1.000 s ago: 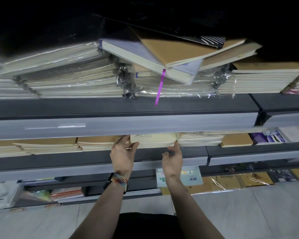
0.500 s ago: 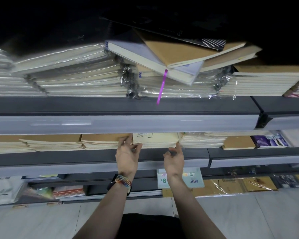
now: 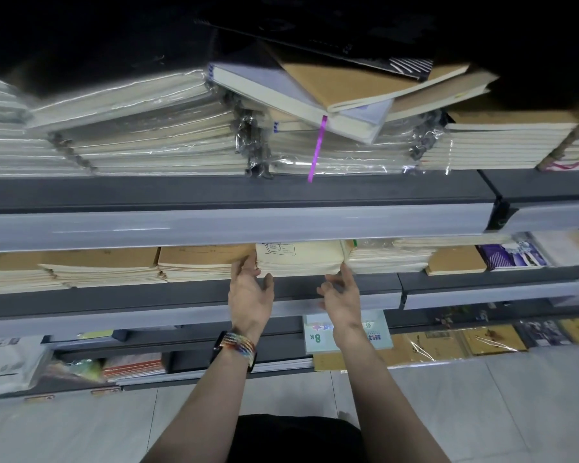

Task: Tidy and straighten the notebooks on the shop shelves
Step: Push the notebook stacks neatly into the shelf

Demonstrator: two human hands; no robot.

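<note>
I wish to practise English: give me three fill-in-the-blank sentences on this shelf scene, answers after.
The beaded bracelet is on the ____ wrist.
The left hand and right hand touch the sides of the cream notebook stack, on the shelf ____ the purple ribbon.
The green pad below the right hand is marked ____.
Answers: left; below; 8K

Three shelves lie one below another. On the top shelf (image 3: 234, 195) stacks of notebooks stand side by side. Loose notebooks (image 3: 341, 91) lie askew on the middle stack, and a ribbon (image 3: 316, 152) hangs from them down its front. On the middle shelf (image 3: 114, 295) a row of stacks runs left to right. The left hand (image 3: 249, 292) touches the left front corner of the centre stack (image 3: 300, 260). The right hand (image 3: 341, 295) touches its right front corner with straight fingers (image 3: 345, 270). Other stacks sit close on both sides. Below the right hand, on the bottom shelf (image 3: 281, 366), lies a pad (image 3: 346, 332), with wrapped books (image 3: 428, 345) to its right.
</note>
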